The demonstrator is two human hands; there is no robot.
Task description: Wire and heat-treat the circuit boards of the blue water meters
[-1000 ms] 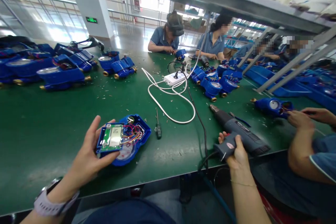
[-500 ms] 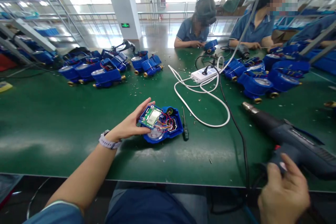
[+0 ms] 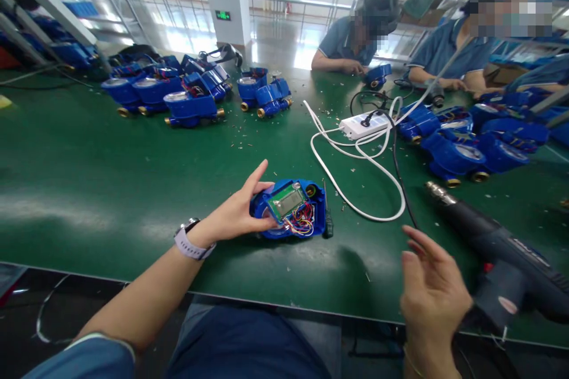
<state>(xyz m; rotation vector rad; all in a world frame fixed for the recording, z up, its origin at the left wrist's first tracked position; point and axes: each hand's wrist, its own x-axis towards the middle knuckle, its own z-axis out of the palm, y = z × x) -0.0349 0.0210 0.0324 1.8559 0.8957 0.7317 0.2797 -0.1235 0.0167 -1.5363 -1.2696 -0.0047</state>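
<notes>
A blue water meter [image 3: 319,228] lies uncovered on the green table in front of me. Its green circuit board with a small grey display [image 3: 290,202] rests tilted over the round window, and thin coloured wires [image 3: 302,220] curl beside it. My left hand [image 3: 249,204] grips the meter's left side, thumb in front, index finger raised, the other fingertips partly hidden behind. Just right of the meter lies a screwdriver [image 3: 328,222]. My right hand [image 3: 433,287] is in the air with thumb and fingers apart, holding nothing. Close to its right, a dark heat gun [image 3: 502,249] lies on the table.
A white power strip [image 3: 363,125] with a looped white cable [image 3: 338,192] lies beyond the screwdriver. More blue meters [image 3: 189,108] stand at the back left and others [image 3: 462,154] at the right. Two co-workers [image 3: 344,41] sit across the table, and small debris dots its surface.
My right hand has moved left, away from the heat gun's handle. The circuit board now lies lower over the meter, its display turned. The camera view has shifted.
</notes>
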